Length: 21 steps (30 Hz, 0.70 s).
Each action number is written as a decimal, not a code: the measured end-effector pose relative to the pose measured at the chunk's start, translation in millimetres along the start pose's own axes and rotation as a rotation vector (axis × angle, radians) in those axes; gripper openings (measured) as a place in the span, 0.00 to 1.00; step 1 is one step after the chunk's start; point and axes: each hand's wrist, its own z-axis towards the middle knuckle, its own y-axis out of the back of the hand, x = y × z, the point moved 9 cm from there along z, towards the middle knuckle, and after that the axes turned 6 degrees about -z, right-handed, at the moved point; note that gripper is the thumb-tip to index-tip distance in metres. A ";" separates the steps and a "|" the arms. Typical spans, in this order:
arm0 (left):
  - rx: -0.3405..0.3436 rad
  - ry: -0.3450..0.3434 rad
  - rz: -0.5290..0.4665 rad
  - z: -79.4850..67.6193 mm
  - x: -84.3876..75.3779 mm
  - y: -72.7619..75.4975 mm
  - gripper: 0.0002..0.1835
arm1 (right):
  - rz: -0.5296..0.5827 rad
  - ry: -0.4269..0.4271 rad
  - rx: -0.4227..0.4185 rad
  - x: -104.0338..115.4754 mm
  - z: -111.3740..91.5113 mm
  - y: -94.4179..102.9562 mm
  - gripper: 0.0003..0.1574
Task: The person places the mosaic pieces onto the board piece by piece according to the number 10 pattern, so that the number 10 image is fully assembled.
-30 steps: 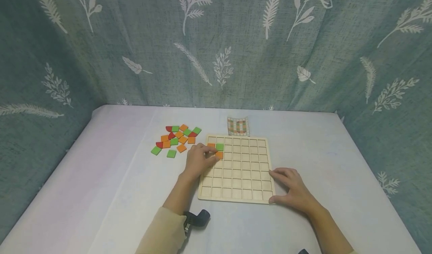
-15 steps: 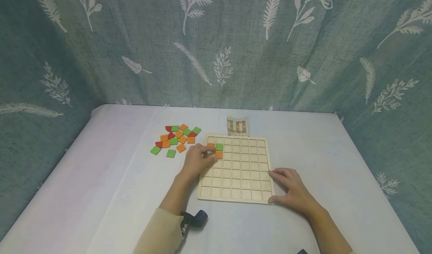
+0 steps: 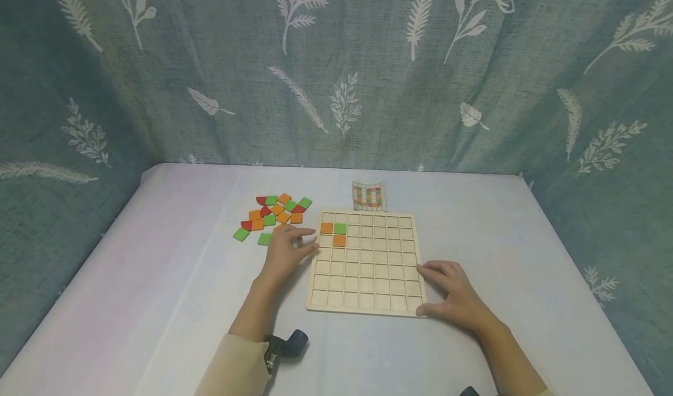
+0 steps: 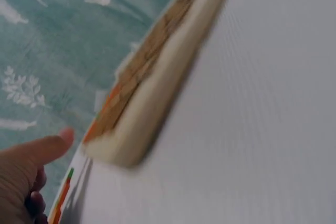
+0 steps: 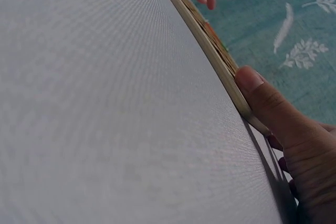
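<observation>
A pale wooden grid board (image 3: 368, 267) lies on the table, with an orange square tile (image 3: 326, 228), a green square tile (image 3: 340, 228) and another orange square tile (image 3: 339, 240) in its upper-left cells. Just off its left edge is my left hand (image 3: 284, 253), thumb and forefinger apart with nothing seen between them. The left wrist view shows that thumb (image 4: 50, 148) close to the board's corner. My right hand (image 3: 457, 294) rests against the right edge, thumb at the near corner and forefinger farther up. In the right wrist view its thumb (image 5: 257, 85) touches the board's rim.
Several loose orange, green and red tiles (image 3: 269, 220) are scattered left of the board, partly hidden by my left hand. Behind the board lies a small patterned card (image 3: 368, 196). A green leaf-print curtain (image 3: 336, 92) closes off the table's back and sides.
My left hand has drawn back leftward from the tiles on the board to beyond its left edge, uncovering the corner orange tile. My right hand stays at the board's right edge.
</observation>
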 end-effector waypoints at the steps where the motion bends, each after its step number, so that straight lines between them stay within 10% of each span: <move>1: -0.001 0.001 0.018 -0.9 1.4 2.2 0.18 | 0.000 -0.004 0.002 -0.2 0.2 -0.2 0.52; 21: -0.211 0.110 0.224 -14.5 38.5 70.7 0.21 | 0.026 -0.025 0.010 -1.0 0.4 -1.7 0.52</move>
